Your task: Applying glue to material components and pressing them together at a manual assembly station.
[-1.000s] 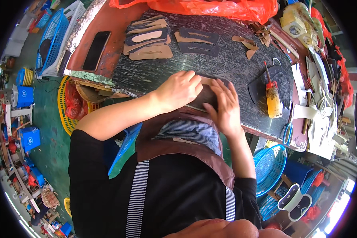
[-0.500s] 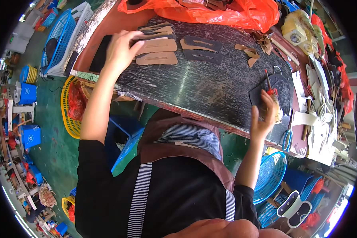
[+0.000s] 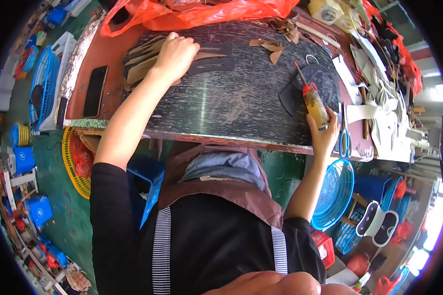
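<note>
L. hand [image 3: 177,55] is hovering at or resting on the R. edge of the tan pieces [image 3: 141,71], palm down, fingers curling in. Its grip is looking narrow, but the fingertips are hiding underneath, so can't tell if it's holding anything. Tan pieces are lying in an overlapping pile at the L. part of the dark surface [image 3: 251,110]; dark pieces w/ slots [image 3: 215,65] are lying just R. of them.

R. hand [image 3: 324,132] is sitting at the lower end of the yellow bottle [image 3: 314,104], thumb on one side, fingers on the other, so the grip is standing about as wide as the bottle. Can't tell if it's actually squeezing or only touching. Bottle is slanting over a flat black sheet [image 3: 326,81], its red cap [image 3: 308,88] and thin spout pointing up-L., away from the wearer. Scissors [image 3: 345,141] are lying just R. of that hand; phone [image 3: 95,91] is lying L. of the pile.

Handling, judging by looks: pieces are prob. being light, thin, bendy, maybe clinging to each other; best pinching one by its outer edge, clear of the slot. Bottle is prob. being light, a bit squeezy, poss. tacky w/ grime; best holding it round the body, keeping fingers off the spout, which is looking easy to bend.
</note>
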Available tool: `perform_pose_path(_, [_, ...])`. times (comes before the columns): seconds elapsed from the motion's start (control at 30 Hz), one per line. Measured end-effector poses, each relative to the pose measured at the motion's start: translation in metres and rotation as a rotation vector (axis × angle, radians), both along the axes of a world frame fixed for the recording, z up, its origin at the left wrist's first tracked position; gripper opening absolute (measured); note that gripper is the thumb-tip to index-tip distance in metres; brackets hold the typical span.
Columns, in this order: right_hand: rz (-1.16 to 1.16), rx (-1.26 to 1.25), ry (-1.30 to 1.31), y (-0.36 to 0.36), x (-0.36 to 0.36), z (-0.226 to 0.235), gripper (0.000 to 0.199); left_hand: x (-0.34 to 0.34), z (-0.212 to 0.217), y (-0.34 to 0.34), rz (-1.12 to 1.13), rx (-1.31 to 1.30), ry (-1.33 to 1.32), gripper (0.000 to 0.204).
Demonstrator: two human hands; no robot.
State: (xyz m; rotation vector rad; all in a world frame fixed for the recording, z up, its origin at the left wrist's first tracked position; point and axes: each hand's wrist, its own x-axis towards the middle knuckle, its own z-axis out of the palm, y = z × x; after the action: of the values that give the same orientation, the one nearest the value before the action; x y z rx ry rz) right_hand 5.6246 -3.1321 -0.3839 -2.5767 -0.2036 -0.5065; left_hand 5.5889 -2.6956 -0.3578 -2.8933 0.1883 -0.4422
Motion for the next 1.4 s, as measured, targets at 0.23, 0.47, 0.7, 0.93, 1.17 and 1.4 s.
perform_pose_path(0.23, [0.016,0.261,0.033,-0.007,0.003,-0.009,0.052,-0.045,0.01,-0.034,-0.111,-0.307,-0.241,0.014])
perform_pose_path(0.47, [0.186,1.247,0.038,0.014,0.006,0.0,0.046,-0.098,-0.021,-0.073,-0.245,-0.457,-0.21,0.012])
perform_pose_path(0.7, [0.468,2.005,0.248,0.061,0.002,0.023,0.041,-0.116,-0.023,-0.094,-0.177,-0.532,-0.152,0.023])
perform_pose_path(0.93, [0.527,1.229,0.149,0.132,-0.03,0.043,0.052,-0.127,-0.035,-0.093,-0.186,-0.622,-0.127,0.042])
perform_pose_path(1.17, [0.609,0.825,0.016,0.156,-0.03,0.045,0.06,-0.127,-0.036,-0.093,-0.182,-0.669,-0.127,0.044])
perform_pose_path(1.4, [0.635,0.773,0.025,0.159,-0.03,0.045,0.062,-0.127,-0.037,-0.092,-0.18,-0.68,-0.121,0.045])
